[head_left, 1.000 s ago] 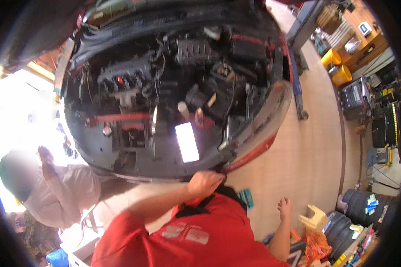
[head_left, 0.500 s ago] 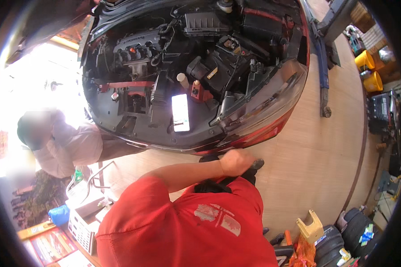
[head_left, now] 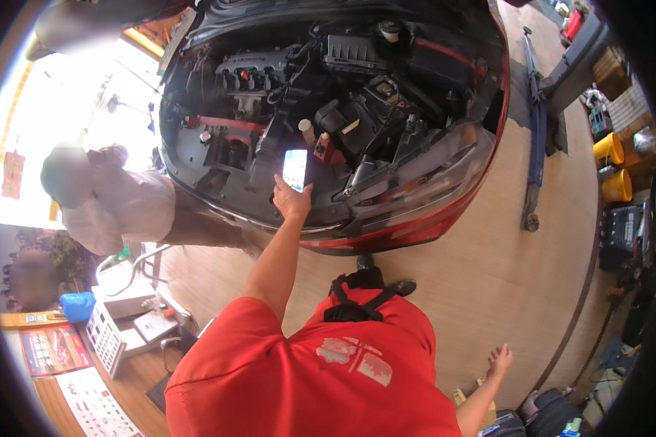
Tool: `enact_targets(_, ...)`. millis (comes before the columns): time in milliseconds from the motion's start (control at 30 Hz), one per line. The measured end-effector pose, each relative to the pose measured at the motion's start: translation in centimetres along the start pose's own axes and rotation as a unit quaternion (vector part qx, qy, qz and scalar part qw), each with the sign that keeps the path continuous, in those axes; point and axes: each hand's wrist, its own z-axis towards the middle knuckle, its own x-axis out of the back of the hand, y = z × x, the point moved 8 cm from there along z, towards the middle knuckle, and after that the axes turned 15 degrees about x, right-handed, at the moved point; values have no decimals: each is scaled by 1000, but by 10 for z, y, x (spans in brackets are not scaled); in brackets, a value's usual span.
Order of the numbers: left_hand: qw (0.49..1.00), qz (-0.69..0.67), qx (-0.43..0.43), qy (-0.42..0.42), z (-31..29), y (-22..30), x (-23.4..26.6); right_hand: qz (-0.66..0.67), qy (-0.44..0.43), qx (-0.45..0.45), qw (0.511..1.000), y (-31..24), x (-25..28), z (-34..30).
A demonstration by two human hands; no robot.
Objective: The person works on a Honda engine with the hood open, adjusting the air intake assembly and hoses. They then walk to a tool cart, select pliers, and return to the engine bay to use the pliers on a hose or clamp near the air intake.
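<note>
My left hand (head_left: 291,200) grips a lit phone (head_left: 294,170) over the engine bay (head_left: 357,109); a slip drops it inside. Right hand (head_left: 499,360) hangs open.

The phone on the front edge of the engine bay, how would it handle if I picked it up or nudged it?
The phone looks like a thin, flat slab, so probably stiff and light. Its bright glass face suggests it is slippery and breakable. The left hand touches its lower end on a sloping panel, so a nudge might slide it into the engine bay.
</note>
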Motion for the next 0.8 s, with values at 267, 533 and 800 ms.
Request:
enact_targets(267,977,-212,-27,5,-16,-8,23,-50,-162,-53,984,-12,-103,-62)
enact_targets(533,951,-299,-27,-76,-141,-24,57,-197,-471,155,846,-174,-320,-30)
enact_targets(800,931,-211,251,157,-288,-173,64,-434,-639,227,594,-223,-427,74)
